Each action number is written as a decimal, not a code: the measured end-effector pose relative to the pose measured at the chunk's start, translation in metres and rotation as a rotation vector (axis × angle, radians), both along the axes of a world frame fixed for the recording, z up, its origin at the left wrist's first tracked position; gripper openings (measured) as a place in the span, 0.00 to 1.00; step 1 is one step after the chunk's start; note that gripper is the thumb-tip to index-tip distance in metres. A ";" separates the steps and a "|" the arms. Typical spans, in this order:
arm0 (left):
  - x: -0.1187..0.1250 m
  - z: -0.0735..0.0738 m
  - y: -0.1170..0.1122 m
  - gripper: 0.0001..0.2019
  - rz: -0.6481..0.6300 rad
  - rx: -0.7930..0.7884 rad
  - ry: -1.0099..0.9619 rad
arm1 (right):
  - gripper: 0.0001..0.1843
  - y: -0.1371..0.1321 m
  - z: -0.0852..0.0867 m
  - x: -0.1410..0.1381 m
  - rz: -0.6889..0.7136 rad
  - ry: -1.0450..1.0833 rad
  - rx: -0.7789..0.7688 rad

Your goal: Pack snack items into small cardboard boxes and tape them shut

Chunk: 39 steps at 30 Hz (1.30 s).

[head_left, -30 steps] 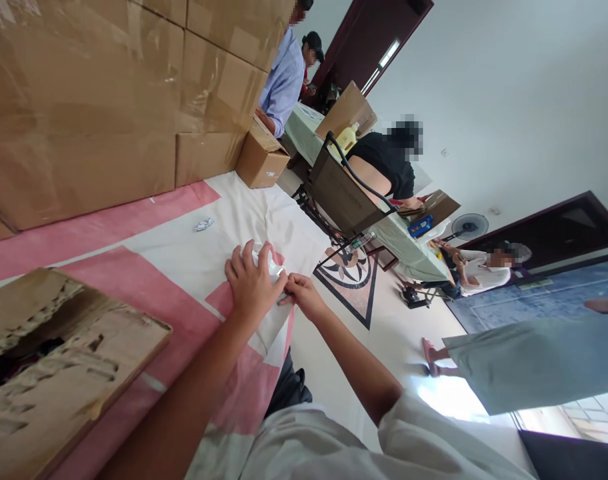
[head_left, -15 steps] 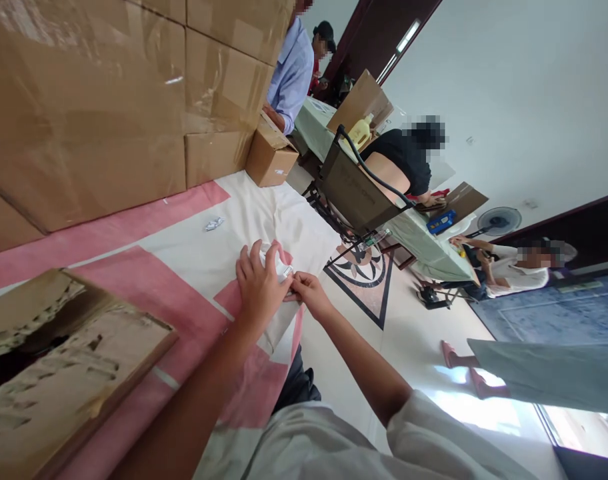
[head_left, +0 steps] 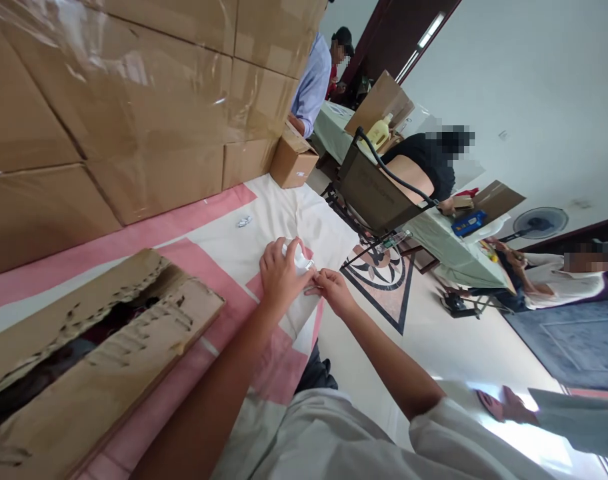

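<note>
the left hand [head_left: 279,270] curves over a small white item [head_left: 302,261], its grip closed around it with fingers bent and the thumb along the near side. the right hand [head_left: 334,292] is just beside it, its grip pinched, thumb and fingertips at the item's right edge; the bit between them is too small to make out. the white item is between the two hands, over the surface [head_left: 219,230] near its right edge; whether it rests there i cannot tell.

a pink and white cloth [head_left: 204,267] covers the surface. past the left hand lies a small crumpled silvery piece [head_left: 244,221], apart from both hands. on the left, close to the left forearm, is a torn-open cardboard box [head_left: 154,347] with dark things inside. taped cartons [head_left: 174,100] are stacked along the back, with a smaller box [head_left: 294,163] at their right end. beyond, a person in a black top [head_left: 424,160] sits in a folding chair [head_left: 377,193].
</note>
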State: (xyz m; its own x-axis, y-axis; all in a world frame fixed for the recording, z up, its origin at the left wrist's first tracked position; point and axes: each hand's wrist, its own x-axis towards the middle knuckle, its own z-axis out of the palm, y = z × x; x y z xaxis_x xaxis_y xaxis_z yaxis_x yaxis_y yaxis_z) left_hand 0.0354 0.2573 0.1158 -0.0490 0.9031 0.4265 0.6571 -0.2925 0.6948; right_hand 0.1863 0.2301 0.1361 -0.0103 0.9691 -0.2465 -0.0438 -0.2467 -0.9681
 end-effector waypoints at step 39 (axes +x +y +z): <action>-0.029 0.036 0.002 0.18 -0.144 0.177 -0.430 | 0.28 -0.022 0.047 -0.020 0.037 0.071 0.216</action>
State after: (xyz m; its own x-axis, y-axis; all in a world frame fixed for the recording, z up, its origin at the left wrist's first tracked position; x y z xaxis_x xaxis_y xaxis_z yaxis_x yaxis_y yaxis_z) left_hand 0.0059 0.2594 0.1520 -0.1350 0.8289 0.5428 0.2653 -0.4976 0.8258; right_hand 0.1664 0.2084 0.1831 -0.0569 0.9979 -0.0309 -0.1085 -0.0370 -0.9934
